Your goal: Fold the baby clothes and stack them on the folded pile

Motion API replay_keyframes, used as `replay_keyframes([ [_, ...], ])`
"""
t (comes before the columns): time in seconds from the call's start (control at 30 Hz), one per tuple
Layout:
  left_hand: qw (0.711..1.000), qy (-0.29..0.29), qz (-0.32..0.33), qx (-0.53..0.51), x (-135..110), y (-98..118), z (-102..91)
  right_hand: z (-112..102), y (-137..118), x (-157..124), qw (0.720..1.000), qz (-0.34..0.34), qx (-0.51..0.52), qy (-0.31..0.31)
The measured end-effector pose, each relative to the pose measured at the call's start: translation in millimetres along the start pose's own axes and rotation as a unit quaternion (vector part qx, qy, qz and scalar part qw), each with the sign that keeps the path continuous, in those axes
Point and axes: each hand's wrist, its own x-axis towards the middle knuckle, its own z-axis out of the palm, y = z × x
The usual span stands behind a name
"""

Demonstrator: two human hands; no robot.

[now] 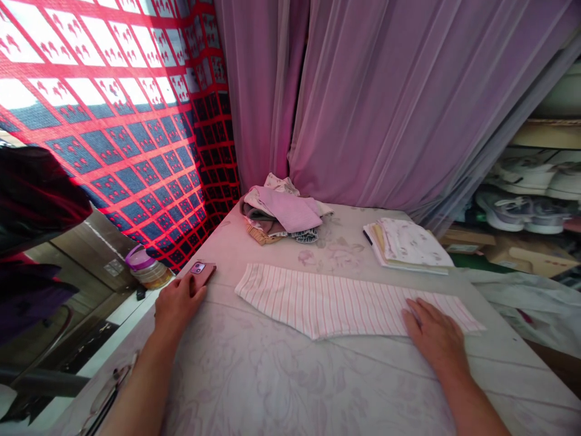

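Small white trousers with pink stripes point(313, 300) lie folded lengthwise across the patterned tabletop cover point(254, 375), waistband to the left. My right hand point(433, 330) rests palm down on the leg end at the right, its fingers stretched out. At the table's left edge my left hand point(179, 303) grips a pink phone point(203, 275), whose camera side faces up. Part of the phone is hidden under the fingers.
A loose heap of clothes point(285, 212) sits at the back. Folded clothes point(406, 245) are stacked at the back right. Glasses point(109, 390) lie by my left forearm. A purple-lidded jar point(146, 266) stands beyond the left edge; shoes point(521, 209) fill a rack at right.
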Motion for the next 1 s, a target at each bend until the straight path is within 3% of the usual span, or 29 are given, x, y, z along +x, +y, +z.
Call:
replay_keyframes([
  [0.2, 1.000, -0.015, -0.004, 0.013, -1, -6, 11.8, 3, 2, 0, 1.000, -0.004, 0.004, 0.006],
  [0.47, 1.000, -0.011, -0.008, -0.001, -2, -5, 12.9, 7, 7, 0, 1.000, -0.013, 0.006, 0.019],
  [0.57, 1.000, 0.015, 0.008, 0.010, -5, -2, 13.3, 7, 6, 1, 1.000, -0.017, 0.003, 0.021],
  [0.7, 0.993, 0.070, 0.087, -0.035, -10, 16, 17.3, 7, 5, 1, 0.999, -0.015, 0.002, 0.030],
  [0.83, 0.963, 0.017, 0.216, -0.159, -14, 42, 25.1, 9, 9, 0, 0.999, -0.024, 0.012, 0.031],
  [1.0, 0.939, -0.019, 0.225, -0.261, -19, 56, 39.5, 3, 8, 12, 0.999, 0.003, 0.051, 0.014],
])
